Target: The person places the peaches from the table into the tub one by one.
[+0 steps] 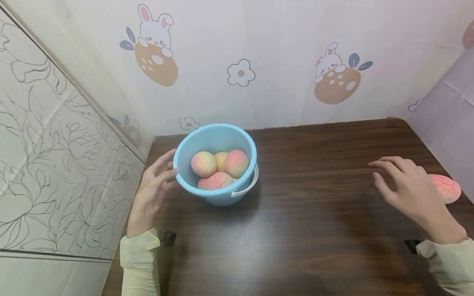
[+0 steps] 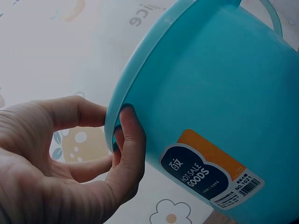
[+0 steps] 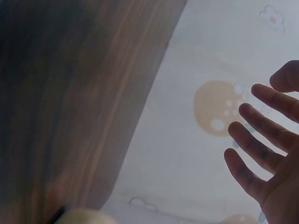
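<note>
A light blue bucket (image 1: 214,199) stands on the left part of the table. Several round, peach-like pieces (image 1: 203,164), yellow with pink speckles, lie inside it. At its left side my left hand (image 1: 153,189) holds the rim with bent fingers and thumb, as the left wrist view shows beside the bucket's wall (image 2: 201,93). My right hand (image 1: 414,191) is held over the right of the table, fingers spread and holding nothing; the right wrist view shows the fingers (image 3: 254,147) apart. Partly hidden behind that hand lies a pink speckled piece (image 1: 449,189).
The dark wood table (image 1: 296,230) meets a wall covering (image 1: 281,61) with rabbit and flower prints at the back. A panel with flower line drawings (image 1: 66,164) borders the left. The bucket's white handle (image 1: 249,187) hangs down on its right side.
</note>
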The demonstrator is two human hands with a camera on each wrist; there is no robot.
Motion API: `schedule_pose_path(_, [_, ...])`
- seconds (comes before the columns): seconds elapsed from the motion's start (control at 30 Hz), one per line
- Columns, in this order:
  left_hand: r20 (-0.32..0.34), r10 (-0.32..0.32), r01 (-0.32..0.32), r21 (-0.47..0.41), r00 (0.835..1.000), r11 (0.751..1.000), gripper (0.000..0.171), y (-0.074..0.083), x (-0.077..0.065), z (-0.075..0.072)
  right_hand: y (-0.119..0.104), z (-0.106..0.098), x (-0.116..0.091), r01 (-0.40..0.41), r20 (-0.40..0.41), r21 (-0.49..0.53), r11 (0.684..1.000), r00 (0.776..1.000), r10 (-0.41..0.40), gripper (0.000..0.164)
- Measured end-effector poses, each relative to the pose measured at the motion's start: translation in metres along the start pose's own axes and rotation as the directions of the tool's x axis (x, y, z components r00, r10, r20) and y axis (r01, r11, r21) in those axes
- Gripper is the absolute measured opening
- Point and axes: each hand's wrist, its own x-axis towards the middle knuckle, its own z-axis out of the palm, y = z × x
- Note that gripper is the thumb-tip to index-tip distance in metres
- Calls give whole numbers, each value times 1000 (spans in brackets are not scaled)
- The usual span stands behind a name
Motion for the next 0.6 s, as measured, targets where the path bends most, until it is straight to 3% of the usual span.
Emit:
schedule_pose_path(0.37, [-1, 2, -2, 4, 1000, 1000, 62, 1, 1, 0, 30, -6, -19, -136, 40, -70, 988, 990, 139, 25])
schedule_pose_path(0.6, [2, -3, 3, -3, 1000, 1000, 62, 3, 2, 1, 49, -4, -28, -270, 151, -168, 948, 943, 296, 30])
